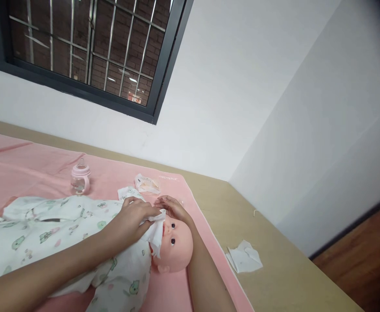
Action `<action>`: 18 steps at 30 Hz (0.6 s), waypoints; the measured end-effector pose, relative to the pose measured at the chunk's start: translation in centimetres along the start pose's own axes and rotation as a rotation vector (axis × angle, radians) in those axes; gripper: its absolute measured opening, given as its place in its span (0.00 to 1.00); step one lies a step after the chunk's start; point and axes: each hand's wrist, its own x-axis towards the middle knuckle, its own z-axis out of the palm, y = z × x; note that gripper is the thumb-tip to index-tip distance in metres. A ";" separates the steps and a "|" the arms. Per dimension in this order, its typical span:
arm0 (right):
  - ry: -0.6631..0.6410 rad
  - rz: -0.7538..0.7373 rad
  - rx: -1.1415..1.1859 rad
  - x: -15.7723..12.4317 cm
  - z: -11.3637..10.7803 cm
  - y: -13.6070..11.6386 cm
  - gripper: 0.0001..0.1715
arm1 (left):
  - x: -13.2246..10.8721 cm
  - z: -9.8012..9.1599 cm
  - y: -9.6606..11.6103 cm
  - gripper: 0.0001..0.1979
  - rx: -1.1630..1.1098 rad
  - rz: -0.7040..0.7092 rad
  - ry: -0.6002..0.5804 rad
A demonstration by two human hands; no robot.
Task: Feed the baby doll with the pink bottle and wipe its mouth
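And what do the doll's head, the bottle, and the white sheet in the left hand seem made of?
Doll's head: smooth, satiny vinyl or plastic, judging by its moulded surface. Bottle: clear body, likely plastic, possibly glass, since it's see-through. White sheet: matte tissue or thin cloth; it drapes limply.

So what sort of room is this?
Perhaps a childcare training room, though I can't be sure: a doll in a patterned outfit lies on a pink mat, with a baby bottle nearby.
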 end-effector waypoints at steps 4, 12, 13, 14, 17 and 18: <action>0.006 0.010 -0.001 0.1 -0.1 0.1 0.22 | -0.2 -0.4 0.5 0.14 -0.126 0.009 -0.005; 0.010 0.001 0.006 0.3 -0.2 0.3 0.22 | -0.4 -0.4 0.8 0.13 -0.077 0.003 -0.085; 0.009 0.002 0.006 0.3 -0.2 0.3 0.22 | -0.4 -0.3 0.8 0.13 -0.059 0.003 -0.084; 0.010 0.003 0.006 0.3 -0.2 0.4 0.22 | -0.4 -0.2 0.7 0.13 -0.044 0.009 -0.076; 0.010 0.003 0.004 0.4 -0.3 0.5 0.21 | -0.3 0.3 0.3 0.14 -0.019 0.036 -0.036; 0.007 0.002 0.005 0.4 -0.3 0.5 0.21 | -0.2 0.4 0.1 0.13 -0.008 0.041 -0.030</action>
